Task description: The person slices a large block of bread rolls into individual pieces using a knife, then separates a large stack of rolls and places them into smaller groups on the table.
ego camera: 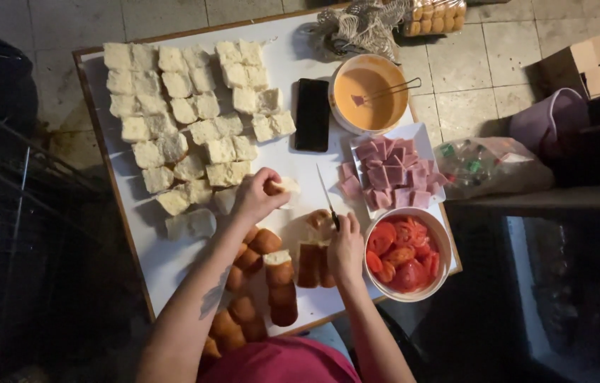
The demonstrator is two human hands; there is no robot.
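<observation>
Bread everywhere on this white table. The piece in hand is a cut bun half, sitting about mid-table, pinched in the left hand with the fingers curled snugly round it, pale crumb side showing. Just right of it the right hand is wrapped tight around a knife, blade pointing toward the far side, passing close beside the bun half. Under that hand sit a few more brown rolls, and a line of uncut rolls runs along the near edge by the left forearm.

Far left, rows of split bun halves laid cut side up cover most of the board. A black phone lies past the hands, next to an orange sauce bowl with a utensil in it. On the right there's a white plate of ham squares and, nearer, a bowl of sliced tomatoes almost touching the right hand.
</observation>
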